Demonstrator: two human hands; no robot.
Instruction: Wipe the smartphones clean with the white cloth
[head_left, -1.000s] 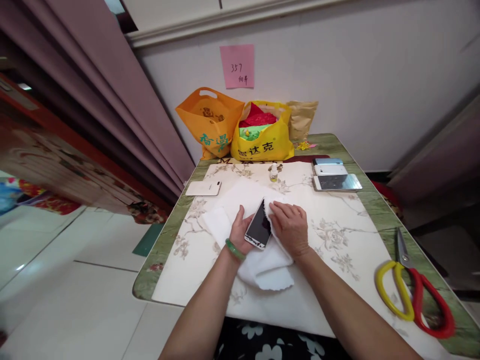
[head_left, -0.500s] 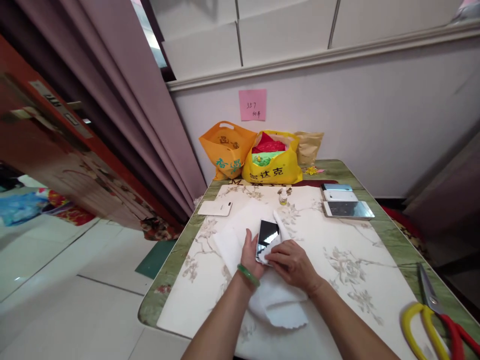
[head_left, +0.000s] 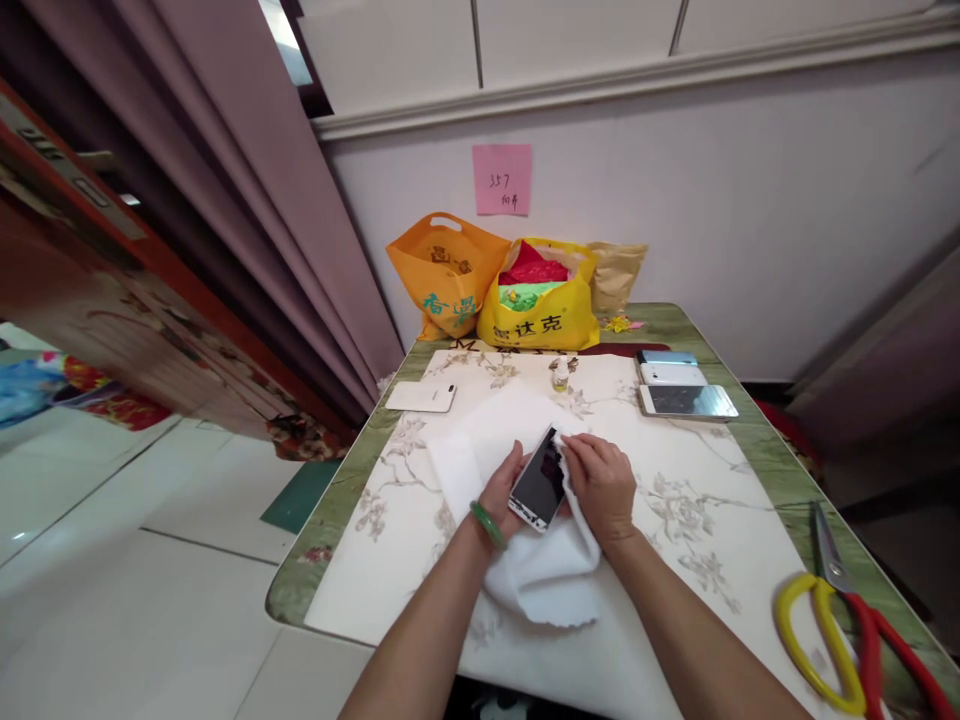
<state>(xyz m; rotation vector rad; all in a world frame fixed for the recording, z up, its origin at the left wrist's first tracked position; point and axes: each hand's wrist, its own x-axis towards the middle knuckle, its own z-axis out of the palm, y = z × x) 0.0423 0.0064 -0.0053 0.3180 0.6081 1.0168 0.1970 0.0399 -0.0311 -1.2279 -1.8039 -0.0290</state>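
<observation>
My left hand [head_left: 504, 496], with a green bangle at its wrist, grips a white smartphone [head_left: 540, 482] by its left side, its dark screen facing up. Pinched in my right hand [head_left: 601, 482] is the edge of a white cloth [head_left: 546, 575], which touches the phone's upper right edge. The cloth drapes below the phone and over my right fingertips, partly hiding them. More of the white cloth spreads on the table under both hands.
A white phone [head_left: 422, 397] lies face down at left. Several phones, including a white one [head_left: 688, 402], lie at right. A small bottle [head_left: 560, 376] stands near an orange bag [head_left: 450, 275] and a yellow bag [head_left: 538, 310]. Scissors [head_left: 832, 590] lie at the right edge.
My right hand has moved with the cloth from the phone's lower end to its upper right edge. The phone has turned clockwise in my left hand, and the view has shifted slightly.
</observation>
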